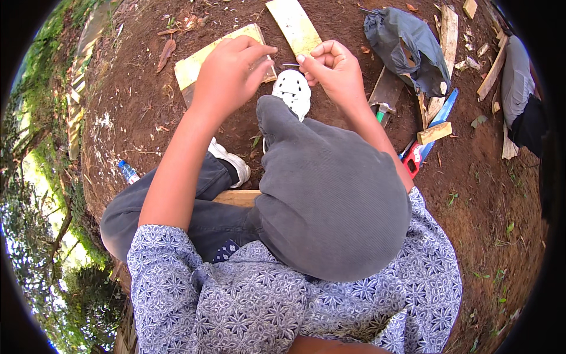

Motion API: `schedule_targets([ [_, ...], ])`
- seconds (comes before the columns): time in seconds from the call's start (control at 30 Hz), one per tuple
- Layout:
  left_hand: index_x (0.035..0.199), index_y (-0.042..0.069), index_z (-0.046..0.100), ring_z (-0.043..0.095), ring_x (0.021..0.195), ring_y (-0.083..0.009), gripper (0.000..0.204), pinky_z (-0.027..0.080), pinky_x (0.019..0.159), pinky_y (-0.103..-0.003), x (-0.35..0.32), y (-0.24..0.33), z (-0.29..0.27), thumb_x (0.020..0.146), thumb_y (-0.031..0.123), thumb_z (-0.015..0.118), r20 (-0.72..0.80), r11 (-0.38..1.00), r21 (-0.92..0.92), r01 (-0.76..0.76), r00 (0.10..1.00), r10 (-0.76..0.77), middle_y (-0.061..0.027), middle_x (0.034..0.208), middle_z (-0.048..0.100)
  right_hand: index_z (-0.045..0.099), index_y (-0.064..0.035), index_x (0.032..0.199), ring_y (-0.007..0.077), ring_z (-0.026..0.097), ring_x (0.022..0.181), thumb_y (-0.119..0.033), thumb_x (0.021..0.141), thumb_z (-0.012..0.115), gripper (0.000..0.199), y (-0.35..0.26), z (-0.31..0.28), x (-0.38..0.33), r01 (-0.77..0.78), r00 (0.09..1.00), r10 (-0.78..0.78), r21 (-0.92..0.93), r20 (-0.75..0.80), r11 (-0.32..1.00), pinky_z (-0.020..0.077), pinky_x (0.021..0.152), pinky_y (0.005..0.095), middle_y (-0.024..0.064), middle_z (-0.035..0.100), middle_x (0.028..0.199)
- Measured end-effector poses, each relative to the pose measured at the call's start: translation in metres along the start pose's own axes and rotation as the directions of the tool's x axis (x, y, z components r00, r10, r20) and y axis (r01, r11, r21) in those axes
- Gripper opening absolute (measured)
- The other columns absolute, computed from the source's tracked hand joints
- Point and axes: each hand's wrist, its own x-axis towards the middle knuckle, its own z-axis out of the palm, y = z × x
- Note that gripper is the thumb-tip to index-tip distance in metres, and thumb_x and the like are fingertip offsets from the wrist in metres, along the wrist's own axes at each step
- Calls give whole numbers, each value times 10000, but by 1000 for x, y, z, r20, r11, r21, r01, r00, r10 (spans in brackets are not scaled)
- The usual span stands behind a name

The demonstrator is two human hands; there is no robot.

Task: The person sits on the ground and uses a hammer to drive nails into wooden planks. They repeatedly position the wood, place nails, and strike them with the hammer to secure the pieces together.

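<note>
My right hand pinches a thin metal nail between thumb and fingers, just above the white perforated shoe on my foot. The nail points sideways to the left. Opposite it, my left hand is raised with thumb and forefinger apart, and I see nothing held in it. Beneath the left hand a pale wooden board lies on the soil, partly hidden by that hand and wrist. A second pale board extends away from me, its near end beside my right fingertips.
To the right are a dark plastic bag, a green-handled tool, and a saw with a red handle and a small wood block across its blade. Wood strips lie farther right. A blue-capped bottle is by my left knee.
</note>
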Motion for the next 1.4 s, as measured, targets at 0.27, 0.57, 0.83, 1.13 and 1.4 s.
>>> schedule_targets([
  [0.27, 1205, 58, 699, 747, 821, -205, 340, 605, 782, -335, -7, -1, 45, 869, 91, 741, 156, 788, -443, 429, 902, -403, -105, 923, 778, 627, -7, 958, 90, 660, 651, -235, 887, 829, 312, 25, 21, 14, 3, 1000, -2, -64, 7, 998, 532, 579, 237, 53, 701, 784],
  [0.57, 1092, 5, 721, 687, 890, -81, 202, 534, 797, -237, -30, -106, 80, 935, 128, 749, 61, 432, -736, 521, 686, -725, -63, 991, 777, 643, -22, 947, 104, 667, 701, -284, 946, 769, 291, 41, 5, 13, -172, 984, 174, -88, 19, 981, 547, 628, 261, 61, 709, 839],
  [0.83, 1065, 7, 729, 674, 915, -88, 211, 531, 831, -247, -4, -146, 110, 916, 144, 789, 47, 372, -816, 443, 691, -722, -37, 990, 749, 644, -51, 1012, 99, 640, 734, -318, 966, 743, 289, 45, 36, 17, -292, 928, 294, -43, 231, 956, 530, 667, 249, 27, 686, 884],
  [1.13, 1085, -7, 725, 689, 928, -126, 200, 533, 860, -272, 4, -161, 131, 926, 109, 760, 83, 358, -776, 520, 646, -759, -67, 1019, 752, 654, -60, 1076, 75, 621, 741, -289, 1001, 682, 242, 61, 16, -7, -352, 926, 349, -7, 143, 936, 513, 675, 252, 22, 684, 932],
  [1.4, 1260, 6, 646, 684, 933, -161, 266, 570, 789, -296, 9, -186, 170, 1003, 68, 628, 62, 430, -736, 523, 684, -727, -90, 1160, 705, 680, -119, 1151, 241, 660, 1009, -311, 936, 735, 294, 131, -133, -112, -231, 948, 130, -344, -292, 910, 532, 930, 375, 89, 691, 1050],
])
